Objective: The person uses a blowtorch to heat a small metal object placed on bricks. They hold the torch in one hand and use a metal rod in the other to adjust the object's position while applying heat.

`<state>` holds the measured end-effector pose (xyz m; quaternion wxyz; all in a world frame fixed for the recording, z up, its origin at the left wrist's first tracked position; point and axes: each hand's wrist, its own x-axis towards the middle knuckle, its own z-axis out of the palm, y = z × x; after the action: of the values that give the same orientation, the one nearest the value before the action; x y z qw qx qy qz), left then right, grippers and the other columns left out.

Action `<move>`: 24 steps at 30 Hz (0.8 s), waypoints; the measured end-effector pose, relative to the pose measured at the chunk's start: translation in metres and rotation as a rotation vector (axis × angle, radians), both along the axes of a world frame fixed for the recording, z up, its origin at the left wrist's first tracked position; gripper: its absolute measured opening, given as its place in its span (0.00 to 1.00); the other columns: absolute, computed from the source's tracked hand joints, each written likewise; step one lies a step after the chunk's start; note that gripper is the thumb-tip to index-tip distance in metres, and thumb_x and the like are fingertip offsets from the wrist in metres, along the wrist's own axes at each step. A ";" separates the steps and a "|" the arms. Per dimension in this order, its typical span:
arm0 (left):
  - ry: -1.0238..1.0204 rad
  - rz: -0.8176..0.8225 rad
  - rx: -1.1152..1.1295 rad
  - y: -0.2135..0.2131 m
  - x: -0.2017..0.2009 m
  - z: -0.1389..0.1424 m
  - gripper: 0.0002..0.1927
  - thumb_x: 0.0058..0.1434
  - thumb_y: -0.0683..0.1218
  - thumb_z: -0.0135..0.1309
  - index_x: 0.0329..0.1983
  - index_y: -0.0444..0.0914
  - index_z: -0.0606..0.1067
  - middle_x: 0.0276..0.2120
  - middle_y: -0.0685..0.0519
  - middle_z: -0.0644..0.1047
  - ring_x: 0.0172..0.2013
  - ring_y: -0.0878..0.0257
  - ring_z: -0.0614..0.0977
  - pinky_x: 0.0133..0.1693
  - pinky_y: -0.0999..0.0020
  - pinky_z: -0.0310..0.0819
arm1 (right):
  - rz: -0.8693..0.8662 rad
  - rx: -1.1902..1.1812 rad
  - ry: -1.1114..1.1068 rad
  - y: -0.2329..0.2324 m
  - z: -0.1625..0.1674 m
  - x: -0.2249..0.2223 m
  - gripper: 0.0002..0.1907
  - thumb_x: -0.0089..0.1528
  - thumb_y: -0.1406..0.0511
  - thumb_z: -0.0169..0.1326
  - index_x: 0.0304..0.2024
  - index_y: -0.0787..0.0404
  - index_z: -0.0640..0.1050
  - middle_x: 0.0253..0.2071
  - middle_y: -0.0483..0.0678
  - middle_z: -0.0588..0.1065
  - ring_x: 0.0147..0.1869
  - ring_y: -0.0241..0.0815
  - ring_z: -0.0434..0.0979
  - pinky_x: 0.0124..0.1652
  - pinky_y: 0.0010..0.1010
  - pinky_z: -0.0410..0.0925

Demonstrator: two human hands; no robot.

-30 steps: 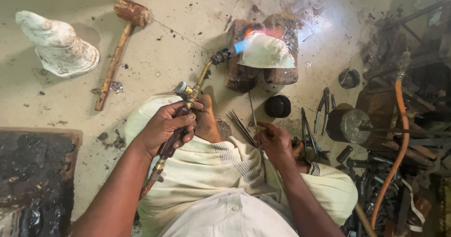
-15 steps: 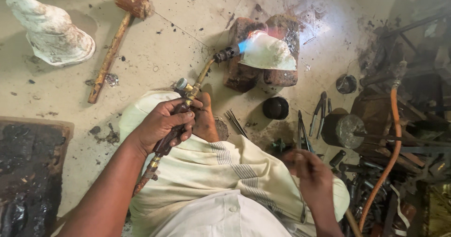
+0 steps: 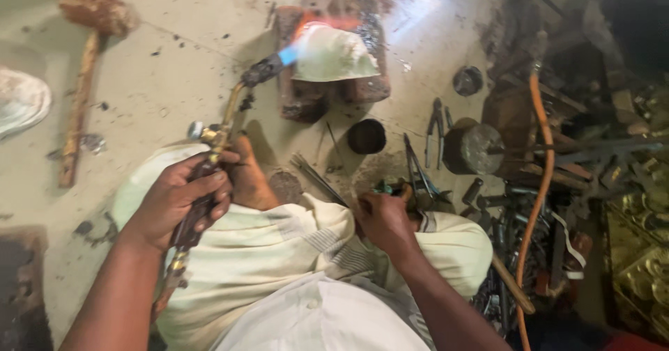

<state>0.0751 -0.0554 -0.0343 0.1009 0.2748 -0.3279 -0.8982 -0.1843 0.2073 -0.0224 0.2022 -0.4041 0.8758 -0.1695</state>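
**Lighting and image quality**

Soft, even light on the pale floor (image 3: 174, 65). Torch flame (image 3: 289, 53) glows blue, with orange glare behind it and a washed-out patch at upper centre. Right edge falls dark. Overall slight motion blur; the mallet (image 3: 87, 79) and frame corners are smeared.

Concrete floor (image 3: 174, 72): wooden mallet (image 3: 83, 79), bricks (image 3: 327, 93), small cup (image 3: 366, 136), pliers (image 3: 435, 128).
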 end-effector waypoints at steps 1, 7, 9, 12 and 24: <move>-0.038 0.000 -0.006 0.000 -0.003 0.003 0.19 0.64 0.42 0.53 0.58 0.34 0.73 0.25 0.51 0.73 0.21 0.65 0.77 0.14 0.77 0.65 | 0.087 -0.011 0.087 0.000 -0.005 -0.014 0.06 0.59 0.67 0.61 0.31 0.65 0.82 0.23 0.55 0.78 0.24 0.49 0.79 0.26 0.39 0.71; -0.053 -0.027 -0.004 0.002 -0.013 0.017 0.19 0.63 0.42 0.53 0.58 0.34 0.73 0.24 0.50 0.74 0.20 0.66 0.76 0.14 0.77 0.64 | -0.048 0.203 0.395 -0.007 -0.012 -0.131 0.19 0.56 0.65 0.54 0.50 0.64 0.77 0.42 0.67 0.78 0.44 0.67 0.80 0.42 0.50 0.75; -0.081 -0.044 -0.014 0.001 -0.013 0.020 0.19 0.63 0.42 0.54 0.58 0.34 0.74 0.23 0.50 0.74 0.19 0.67 0.75 0.15 0.77 0.64 | -0.103 0.411 0.320 -0.012 -0.021 -0.139 0.17 0.64 0.60 0.54 0.52 0.63 0.75 0.43 0.67 0.78 0.47 0.68 0.80 0.46 0.53 0.73; -0.114 -0.068 -0.028 -0.002 -0.009 0.025 0.19 0.63 0.42 0.54 0.57 0.35 0.75 0.21 0.51 0.74 0.17 0.69 0.73 0.15 0.77 0.64 | -0.129 0.426 0.356 -0.015 -0.030 -0.138 0.15 0.66 0.60 0.52 0.51 0.62 0.75 0.43 0.67 0.78 0.47 0.69 0.79 0.47 0.54 0.72; -0.287 -0.055 -0.116 0.014 -0.018 0.036 0.17 0.62 0.41 0.55 0.54 0.35 0.76 0.21 0.54 0.74 0.16 0.68 0.74 0.14 0.74 0.65 | -0.567 -0.206 -0.853 -0.014 0.030 -0.115 0.21 0.65 0.71 0.47 0.62 0.65 0.71 0.42 0.53 0.80 0.32 0.42 0.82 0.31 0.32 0.76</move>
<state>0.0569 -0.0410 0.0013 0.0440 0.3850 -0.3975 -0.8318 -0.2998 0.1935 0.0081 0.4463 -0.0639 0.7693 -0.4526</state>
